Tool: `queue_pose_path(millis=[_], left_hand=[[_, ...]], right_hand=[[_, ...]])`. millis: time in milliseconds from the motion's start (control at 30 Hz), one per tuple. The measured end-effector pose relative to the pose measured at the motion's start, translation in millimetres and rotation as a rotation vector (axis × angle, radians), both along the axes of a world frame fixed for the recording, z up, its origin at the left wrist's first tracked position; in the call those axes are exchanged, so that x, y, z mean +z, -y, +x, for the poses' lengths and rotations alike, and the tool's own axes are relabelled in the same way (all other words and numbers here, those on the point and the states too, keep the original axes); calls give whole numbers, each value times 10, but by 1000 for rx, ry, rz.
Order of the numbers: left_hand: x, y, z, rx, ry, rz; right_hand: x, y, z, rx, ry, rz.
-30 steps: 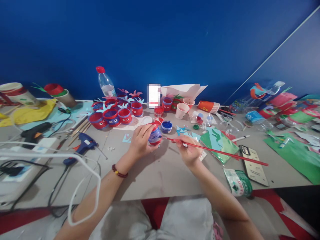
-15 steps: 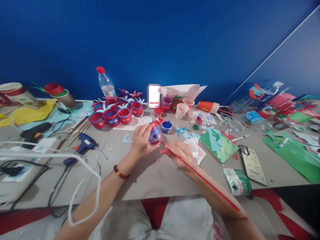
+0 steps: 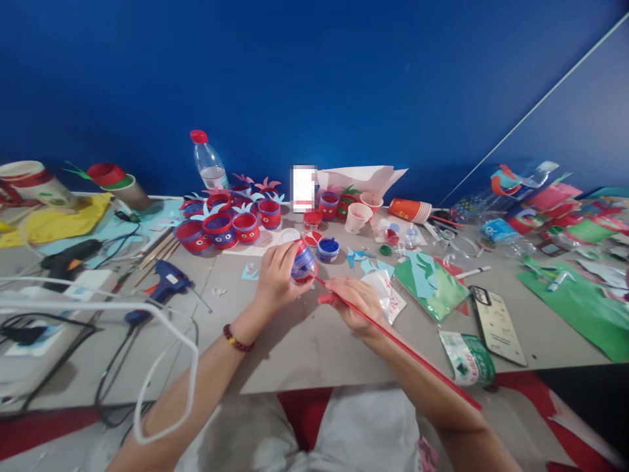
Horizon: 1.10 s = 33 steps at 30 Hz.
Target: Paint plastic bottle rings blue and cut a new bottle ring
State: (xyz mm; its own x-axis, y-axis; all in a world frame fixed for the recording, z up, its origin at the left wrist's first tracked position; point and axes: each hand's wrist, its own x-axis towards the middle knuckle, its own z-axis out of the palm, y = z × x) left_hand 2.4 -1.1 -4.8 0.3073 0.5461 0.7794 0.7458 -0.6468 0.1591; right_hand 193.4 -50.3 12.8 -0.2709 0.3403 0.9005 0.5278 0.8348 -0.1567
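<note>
Between the curled fingers and thumb of your left hand (image 3: 276,274) sits a small red-and-blue painted jar (image 3: 301,265), tilted and held off the table (image 3: 299,354). Those fingers are closed around its side and hide part of it.

To the right of them, your right hand (image 3: 354,305) has its fingers pinched on a long, thin red-handled brush (image 3: 417,355). The handle slants back from your fingertips along your right forearm, while the tip points at the jar's lower edge, next to your left thumb; it is too small to tell whether it touches.

Just beyond your left fingers and the jar, to their right, stands an open pot of blue paint (image 3: 327,249). Past your right fingers lie cut blue paper scraps (image 3: 358,257), and just beside your right knuckles is a white packet with red print (image 3: 393,303). Farther right of that hand you have a phone (image 3: 498,326) lying flat.

To the left of your left fingers, a blue glue gun (image 3: 168,276) rests on its side. Beyond them, farther from you, stands a cluster of red-and-blue cups (image 3: 246,229), several with eyes and paper leaves.
</note>
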Motion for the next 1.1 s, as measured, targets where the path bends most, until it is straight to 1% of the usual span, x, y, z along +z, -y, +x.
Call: queue_pose_path(millis=[167, 300, 433, 533, 633, 767, 967, 1100], left_hand=[[15, 4, 4, 9, 1, 15], [9, -7, 9, 7, 2, 27], [0, -20, 2, 17, 11, 24], [1, -27, -2, -7, 5, 49], [3, -29, -1, -24, 13, 58], [0, -21, 0, -5, 3, 25], [0, -9, -2, -15, -8, 24], [3, -11, 1, -15, -17, 16]], right_hand=[[57, -5, -18, 4, 70, 22], [97, 4, 1, -15, 49, 13], [59, 3, 29, 14, 9, -18], [25, -7, 18, 19, 9, -13], [38, -15, -6, 14, 25, -14], [70, -9, -7, 12, 21, -24], [30, -3, -5, 52, 10, -5], [60, -16, -29, 49, 32, 12]])
